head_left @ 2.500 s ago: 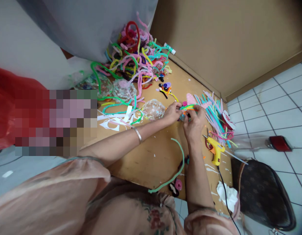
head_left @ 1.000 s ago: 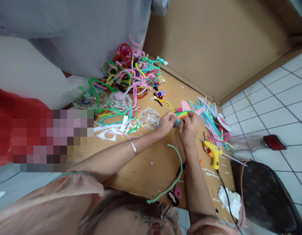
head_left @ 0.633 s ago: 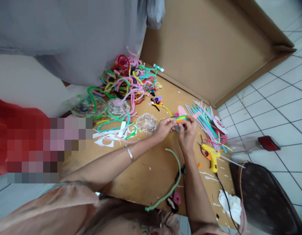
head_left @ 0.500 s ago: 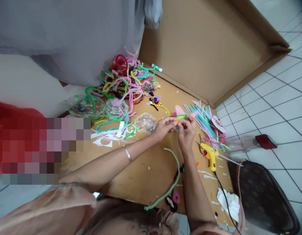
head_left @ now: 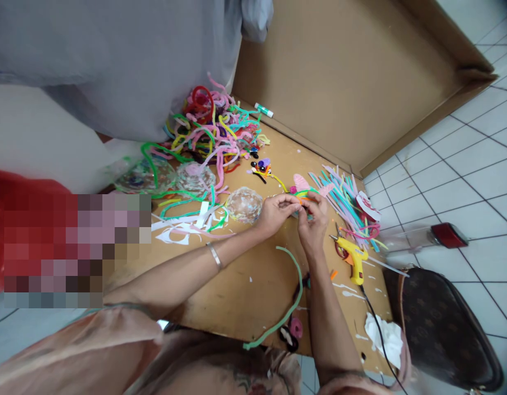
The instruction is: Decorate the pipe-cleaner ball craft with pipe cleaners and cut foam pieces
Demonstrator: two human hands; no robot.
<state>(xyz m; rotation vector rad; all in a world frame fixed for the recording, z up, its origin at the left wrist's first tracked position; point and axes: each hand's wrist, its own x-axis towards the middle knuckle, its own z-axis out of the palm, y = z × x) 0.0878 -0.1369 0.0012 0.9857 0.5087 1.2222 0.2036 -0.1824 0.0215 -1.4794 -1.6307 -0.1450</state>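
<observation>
My left hand (head_left: 277,214) pinches the near end of an orange pipe cleaner (head_left: 307,202) over the table. From the other side my right hand (head_left: 313,222) closes on the same strip, its fingertips almost touching the left ones. Green and yellow pipe cleaners (head_left: 305,192) curve just behind it, partly covered by my fingers. Pink textured pieces shaped like ears or wings (head_left: 301,181) stick out beyond my hands. A pale green pipe cleaner (head_left: 299,280) lies curved on the table between my forearms.
A yellow hot glue gun (head_left: 352,258) with a black cord lies right of my right arm. Beyond it are straight pipe cleaners (head_left: 339,200). A tangled pile of pipe cleaners (head_left: 212,129) and a round glue-smeared disc (head_left: 245,204) sit left. A brown bag (head_left: 450,329) stands at right.
My hands stay close together on the orange pipe cleaner, with only small finger shifts. The view has moved slightly; the things on the table lie as before.
</observation>
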